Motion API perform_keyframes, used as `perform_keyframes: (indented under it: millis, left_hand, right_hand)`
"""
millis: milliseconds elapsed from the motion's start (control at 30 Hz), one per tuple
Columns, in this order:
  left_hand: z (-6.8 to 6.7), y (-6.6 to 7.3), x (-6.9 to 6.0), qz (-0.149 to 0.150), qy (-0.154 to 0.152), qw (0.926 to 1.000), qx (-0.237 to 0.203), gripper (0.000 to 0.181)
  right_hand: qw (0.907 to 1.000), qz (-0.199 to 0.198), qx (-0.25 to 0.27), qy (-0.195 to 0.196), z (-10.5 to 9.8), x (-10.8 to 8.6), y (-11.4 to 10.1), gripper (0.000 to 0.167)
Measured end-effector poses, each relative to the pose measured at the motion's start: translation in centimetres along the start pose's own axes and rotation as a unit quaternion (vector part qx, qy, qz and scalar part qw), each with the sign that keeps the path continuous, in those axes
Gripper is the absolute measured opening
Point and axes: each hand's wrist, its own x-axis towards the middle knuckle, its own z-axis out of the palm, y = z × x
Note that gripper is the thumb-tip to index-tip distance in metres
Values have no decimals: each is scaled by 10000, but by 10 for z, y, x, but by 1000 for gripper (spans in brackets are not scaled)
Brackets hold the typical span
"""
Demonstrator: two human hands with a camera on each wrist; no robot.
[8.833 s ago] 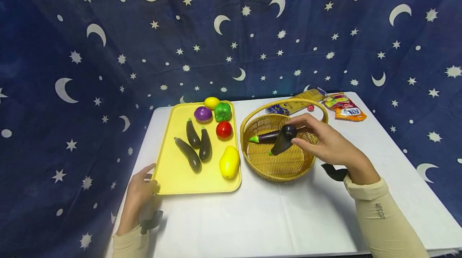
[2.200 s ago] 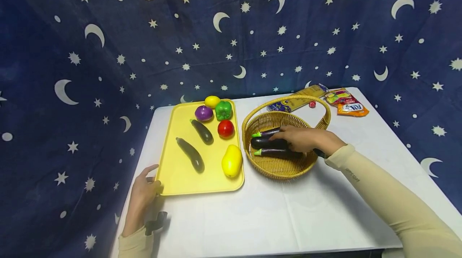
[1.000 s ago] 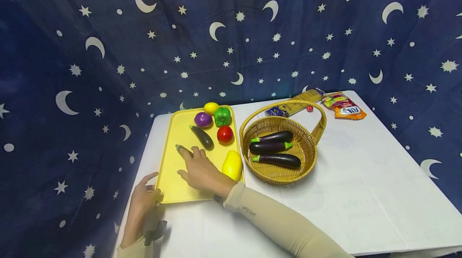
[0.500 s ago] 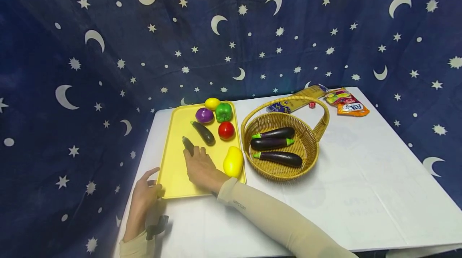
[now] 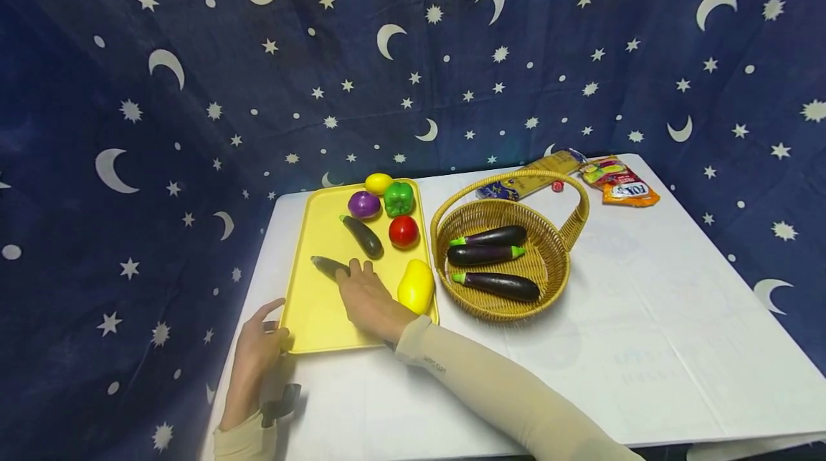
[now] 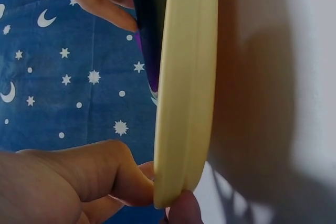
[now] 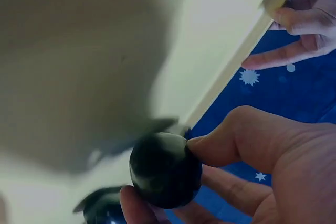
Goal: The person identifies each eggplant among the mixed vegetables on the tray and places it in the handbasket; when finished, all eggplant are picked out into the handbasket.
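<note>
The left hand (image 5: 254, 352) pinches the near left corner of the yellow tray (image 5: 316, 346); in the left wrist view its thumb and a finger hold the tray's rim (image 6: 184, 103). Over the tray, the right hand (image 5: 371, 303) grips an eggplant (image 5: 328, 265), whose stem end sticks out to the left. The right wrist view shows that eggplant's round dark end (image 7: 165, 170) between thumb and fingers. A second eggplant (image 5: 363, 237) lies behind it on the tray. Three eggplants (image 5: 500, 286) lie in the wicker basket (image 5: 500, 315) to the right.
On the tray are a yellow mango-like fruit (image 5: 416, 287), a red tomato (image 5: 403, 231), a green pepper (image 5: 399, 198), a purple vegetable (image 5: 364, 204) and a lemon (image 5: 378, 183). The basket's handle (image 5: 571, 228) arches up. Snack packets (image 5: 629, 191) lie at the back right.
The right hand placed eggplants in the basket, went back to the tray and took hold of another eggplant, which has since turned slightly. The left hand stays at the tray corner.
</note>
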Motion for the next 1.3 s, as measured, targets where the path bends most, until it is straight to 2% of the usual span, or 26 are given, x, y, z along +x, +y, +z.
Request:
perform_keyframes:
  millis: [267,433,600,733,933,1033,1100,1300]
  left_hand:
    - [2,-7,2,-108,4,9999,17,77]
    - [5,-8,3,-109,-14,9999,50,78]
    - [3,-6,3,-14,-49,9999,146,76]
    - [0,-9,4,-10,-63,9997,232,76]
    - [0,-13,6,-108,-99,9999,31,78]
    - [1,-12,6,-94,-119,9999,47,78]
    - [1,-11,7,-67,-113,9999,102,77]
    - [-2,-6,9,-54,-159,9997,170,78]
  right_hand:
    - [9982,-565,-179,6,-13,-11,10,38]
    - [9956,-900,-245,113,-26,-27,20,46]
    - [9919,-1228,-183,262,-48,-49,38,55]
    - [9867,-1501,164,605,-72,-70,53,50]
    - [9658,-2090,594,1414,-111,-100,79,48]
    - [9611,-2083,653,1694,-132,-118,92,47]
    - [9611,-1992,746,1759,-145,-130,102,45]
    - [9699,-1536,788,1715,-175,-164,136,48]
